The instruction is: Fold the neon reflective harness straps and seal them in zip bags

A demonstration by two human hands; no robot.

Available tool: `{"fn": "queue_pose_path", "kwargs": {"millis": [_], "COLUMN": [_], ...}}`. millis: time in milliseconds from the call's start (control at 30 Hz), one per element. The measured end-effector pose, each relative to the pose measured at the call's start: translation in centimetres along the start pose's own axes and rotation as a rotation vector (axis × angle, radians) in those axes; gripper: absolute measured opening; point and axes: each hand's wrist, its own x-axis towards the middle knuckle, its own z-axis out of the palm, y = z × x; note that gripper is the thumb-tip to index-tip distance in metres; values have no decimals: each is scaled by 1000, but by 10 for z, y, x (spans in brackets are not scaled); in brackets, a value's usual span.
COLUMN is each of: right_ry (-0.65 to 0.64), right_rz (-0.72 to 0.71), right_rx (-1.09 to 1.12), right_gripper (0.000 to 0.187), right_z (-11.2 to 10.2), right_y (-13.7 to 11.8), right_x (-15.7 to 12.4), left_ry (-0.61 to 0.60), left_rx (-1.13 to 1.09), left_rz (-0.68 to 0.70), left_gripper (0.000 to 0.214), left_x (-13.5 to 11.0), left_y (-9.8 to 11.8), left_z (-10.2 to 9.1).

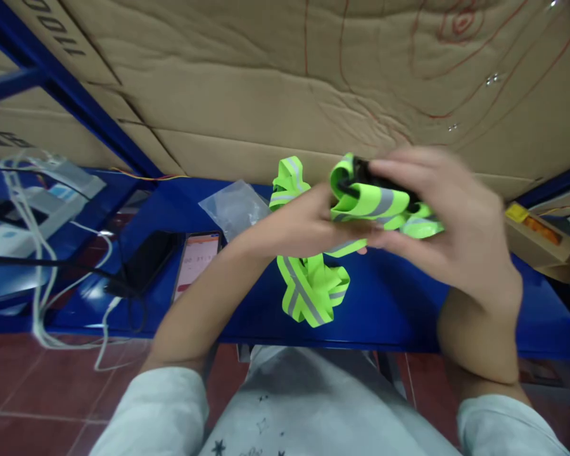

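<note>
Both my hands are closed around a folded neon-green reflective strap [384,201] with grey stripes and black parts, held above the blue table. My left hand [318,225] grips its near left side, fingers partly hidden by the strap. On its right side my right hand [451,215] has thumb and fingers pinched; it is a little blurred. More of the green reflective strapping [311,288] hangs or lies in loops below and behind my left hand. Whether it joins the held bundle I cannot tell.
A clear plastic bag [235,209] lies left of the strapping. Beside it are a phone [197,259] with a lit screen and a black power bank-like box [147,259]. White cables [38,253] tangle at far left. An open cardboard box [539,237] stands right; large cardboard [247,95] backs the table.
</note>
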Motion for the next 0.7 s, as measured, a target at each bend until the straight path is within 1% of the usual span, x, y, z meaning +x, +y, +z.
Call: {"fn": "queue_pose_path", "kwargs": {"millis": [67,100,133,200,267,300,367,467,567,633,700], "right_ry": [-26,-38,-45,-29,26,67,131,172,199,240,262], "right_rz": [-46,-40,-15,44,144,196,283,329,354,392,446], "right_rx": [-9,0,14,34,47,56,96,220,289,300,379], "right_gripper": [58,57,54,40,25,22,25,29,28,26,24], "right_z": [6,9,12,14,14,14,15,18,22,24,26], "right_y": [2,4,6,8,9,10,10,14,18,21,23], "right_x": [2,2,2,1,0,0,1,6,9,9,9], "left_ry": [-34,-72,-114,-169,-187,-192,-191,-196,-214,-233,-245], "left_rx": [59,74,75,53,0,-40,-123,-190,-208,-213,-203], "left_rz": [-4,-23,-46,-92,-123,-137,-169,-232,-302,-321,-323], "left_gripper": [11,12,13,15,15,15,14,14,19,22,22], "left_x": [1,2,3,3,4,4,4,5,8,9,9], "left_y": [-2,-4,-5,-9,-12,-13,-15,-17,-21,-24,-24], "left_z": [0,-1,-1,0,2,3,5,6,5,3,3]}}
